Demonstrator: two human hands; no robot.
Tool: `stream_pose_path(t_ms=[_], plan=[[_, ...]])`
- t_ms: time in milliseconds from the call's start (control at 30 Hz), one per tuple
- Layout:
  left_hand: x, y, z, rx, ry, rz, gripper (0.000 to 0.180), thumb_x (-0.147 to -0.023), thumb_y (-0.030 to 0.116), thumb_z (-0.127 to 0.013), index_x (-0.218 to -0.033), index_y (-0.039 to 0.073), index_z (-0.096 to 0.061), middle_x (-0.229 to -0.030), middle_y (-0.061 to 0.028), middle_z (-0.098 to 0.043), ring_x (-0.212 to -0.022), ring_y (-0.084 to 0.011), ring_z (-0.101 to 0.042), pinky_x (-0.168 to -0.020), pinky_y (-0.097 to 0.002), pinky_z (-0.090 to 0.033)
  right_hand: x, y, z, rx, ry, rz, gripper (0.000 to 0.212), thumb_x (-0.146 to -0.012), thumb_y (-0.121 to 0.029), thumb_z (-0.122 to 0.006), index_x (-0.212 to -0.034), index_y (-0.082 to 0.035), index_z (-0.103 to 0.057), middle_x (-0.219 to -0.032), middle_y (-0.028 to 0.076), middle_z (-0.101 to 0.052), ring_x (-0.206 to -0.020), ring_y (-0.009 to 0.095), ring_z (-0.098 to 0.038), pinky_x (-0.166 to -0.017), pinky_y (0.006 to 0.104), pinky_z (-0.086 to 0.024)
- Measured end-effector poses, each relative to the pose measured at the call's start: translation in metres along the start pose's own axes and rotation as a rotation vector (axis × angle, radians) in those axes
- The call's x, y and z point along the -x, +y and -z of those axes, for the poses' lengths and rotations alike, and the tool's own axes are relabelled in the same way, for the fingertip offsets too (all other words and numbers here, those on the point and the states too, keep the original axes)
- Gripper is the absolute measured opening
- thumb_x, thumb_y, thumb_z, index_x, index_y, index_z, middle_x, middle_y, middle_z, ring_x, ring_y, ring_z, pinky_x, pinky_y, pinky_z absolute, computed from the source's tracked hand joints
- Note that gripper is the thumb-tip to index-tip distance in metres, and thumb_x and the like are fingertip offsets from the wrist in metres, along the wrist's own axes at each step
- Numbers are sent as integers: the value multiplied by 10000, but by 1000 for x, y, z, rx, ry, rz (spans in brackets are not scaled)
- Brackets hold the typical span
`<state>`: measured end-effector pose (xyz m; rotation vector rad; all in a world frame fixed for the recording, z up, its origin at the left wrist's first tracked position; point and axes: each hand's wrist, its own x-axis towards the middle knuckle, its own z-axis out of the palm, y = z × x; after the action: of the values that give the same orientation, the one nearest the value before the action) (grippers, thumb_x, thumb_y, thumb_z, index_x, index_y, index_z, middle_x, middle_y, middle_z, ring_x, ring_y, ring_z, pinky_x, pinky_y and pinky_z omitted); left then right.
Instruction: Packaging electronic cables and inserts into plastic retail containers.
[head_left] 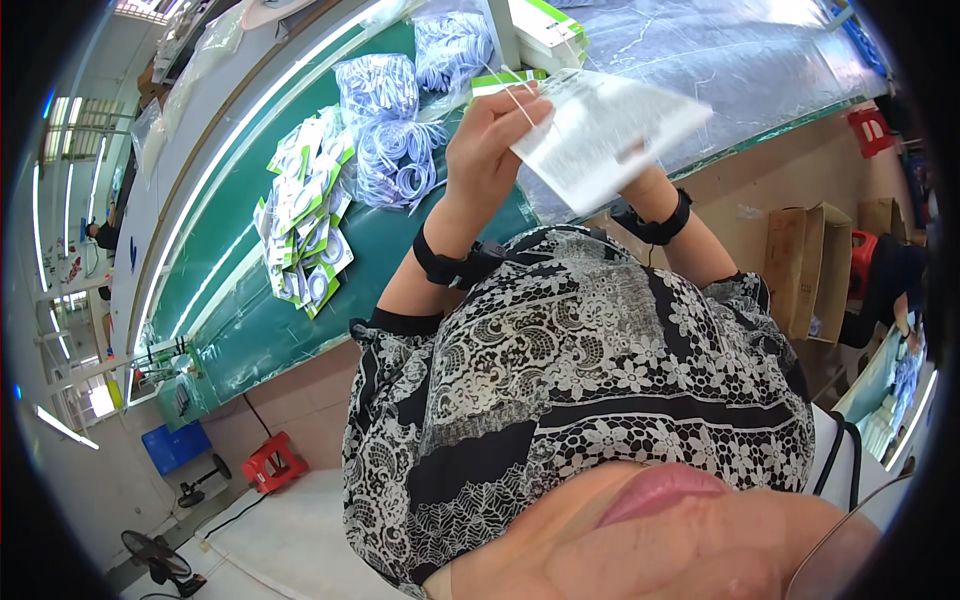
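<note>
A white printed card (pixel 610 130), blurred at its edges, is held up tilted over the near edge of the bench. My left hand (pixel 490 140) is closed at the card's left edge, fingertips pinched together. A thin white cable (pixel 518 100) runs across those fingers. Behind the card, my right hand (pixel 645 185) grips it from the lower right; the card hides most of its fingers. Through a small opening in the card a skin-coloured spot shows. Left of my left hand lie coiled white cables (pixel 398 160) and a heap of green-and-white carded cables (pixel 308 215).
Bagged cables (pixel 375 85) lie farther back on the green bench mat (pixel 235 310). A stack of green-and-white cards (pixel 548 35) stands beyond my hands. Cardboard boxes (pixel 800 265) are on the floor at right. Red stools (pixel 275 462) stand at both sides; another person sits at far right.
</note>
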<state>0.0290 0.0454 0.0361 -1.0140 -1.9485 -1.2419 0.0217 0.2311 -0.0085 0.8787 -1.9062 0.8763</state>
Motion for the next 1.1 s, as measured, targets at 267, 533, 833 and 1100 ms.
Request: stream_pose_path(t_ms=[267, 533, 833, 1100], plan=[[-5, 1, 8, -52, -68, -91, 348, -771, -84, -597, -1049, 113, -667, -1080, -132, -552, -1073, -346, -586, -866, -377, -522, 1, -1, 3, 14, -2, 8, 181, -717, -44, -697, -886, -80, -645, -940, 69, -625, -933, 250, -588, -828, 378, -452], [-22, 12, 20, -28, -93, -159, 342, -776, -51, -621, -1065, 125, -668, -1075, -131, -548, -1078, -361, -582, -889, -418, -518, 3, -4, 7, 28, 10, 19, 192, -724, -41, -696, -905, -73, -640, -948, 75, -628, -929, 246, -595, -819, 372, -461], [-23, 14, 20, -38, -87, -173, 327, -775, -35, -628, -1057, 126, -673, -1075, -146, -564, -1067, -363, -592, -965, -458, -463, 3, -2, 16, 66, -12, 21, 205, -732, -39, -695, -926, -66, -635, -956, 82, -632, -924, 242, -603, -808, 364, -471], [-22, 18, 21, -29, -73, -154, 317, -781, -27, -626, -1055, 125, -674, -1070, -142, -585, -1075, -349, -597, -982, -463, -447, 5, -7, 18, 70, -17, 21, 217, -739, -37, -695, -944, -60, -631, -964, 89, -635, -920, 238, -610, -799, 358, -481]])
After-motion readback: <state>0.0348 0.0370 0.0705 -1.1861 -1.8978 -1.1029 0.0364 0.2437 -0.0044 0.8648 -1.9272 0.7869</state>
